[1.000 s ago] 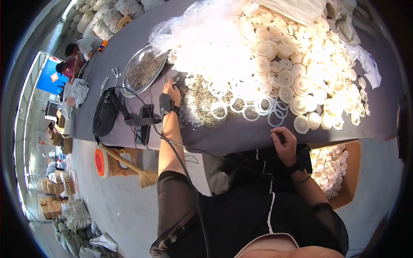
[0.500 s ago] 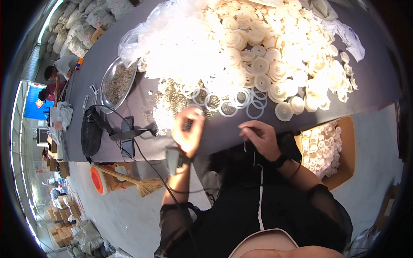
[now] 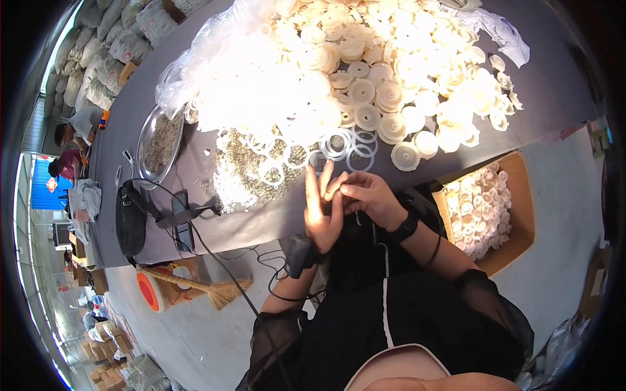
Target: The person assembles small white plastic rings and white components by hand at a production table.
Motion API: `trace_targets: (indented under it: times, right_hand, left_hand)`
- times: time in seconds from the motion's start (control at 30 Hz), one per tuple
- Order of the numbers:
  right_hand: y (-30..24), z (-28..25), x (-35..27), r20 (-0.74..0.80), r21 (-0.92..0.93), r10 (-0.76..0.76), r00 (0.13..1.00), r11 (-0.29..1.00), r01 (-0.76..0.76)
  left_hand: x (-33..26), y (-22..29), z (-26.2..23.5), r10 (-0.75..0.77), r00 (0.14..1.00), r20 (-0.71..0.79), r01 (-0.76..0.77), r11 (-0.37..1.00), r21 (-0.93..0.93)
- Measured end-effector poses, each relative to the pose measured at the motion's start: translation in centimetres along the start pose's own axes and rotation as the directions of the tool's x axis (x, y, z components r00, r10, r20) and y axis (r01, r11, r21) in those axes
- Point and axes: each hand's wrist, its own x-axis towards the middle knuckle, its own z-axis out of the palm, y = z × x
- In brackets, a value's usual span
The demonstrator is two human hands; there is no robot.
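Observation:
My left hand [image 3: 322, 218] and my right hand [image 3: 375, 201] meet fingertip to fingertip just over the table's near edge. Thumb and index finger of the left pinch at the meeting point while its other fingers stretch upward. The right hand's fingers are bent in a pinch against them. Whatever lies between the fingertips is too small or hidden to make out. Just beyond my hands lie several translucent rings [image 3: 362, 158]. A heap of small metal pieces [image 3: 244, 166] spreads to their left, with small pale rings [image 3: 236, 197] along its near side.
Cream plastic discs [image 3: 391, 98] form a large pile, with a clear plastic bag [image 3: 179, 81] at its left. A metal tray [image 3: 146, 171] of small parts, a black pouch [image 3: 132, 218] and a phone [image 3: 182, 225] sit left. An open carton [image 3: 521, 221] stands below right; a broom [image 3: 225, 292] below left.
My left hand has moved from over the small metal pieces rightward to my right hand. The right hand has shifted slightly left, and their fingertips now meet. The whole view has shifted somewhat.

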Motion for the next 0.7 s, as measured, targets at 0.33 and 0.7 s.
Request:
trace_targets:
  times: [0.33,0.7]
  right_hand:
    - [0.3,-0.3,0.0,-0.052,0.134,-0.136,0.989,0.981,0.142]
    - [-0.5,0.5,0.4,-0.056,-0.02,-0.109,0.993,0.994,0.108]
  left_hand:
    - [4.3,-2.1,-3.5,0.115,0.991,-0.075,-0.027,0.696,0.718]
    - [3.1,0.4,-3.1,0.182,0.983,-0.023,-0.161,0.913,0.374]
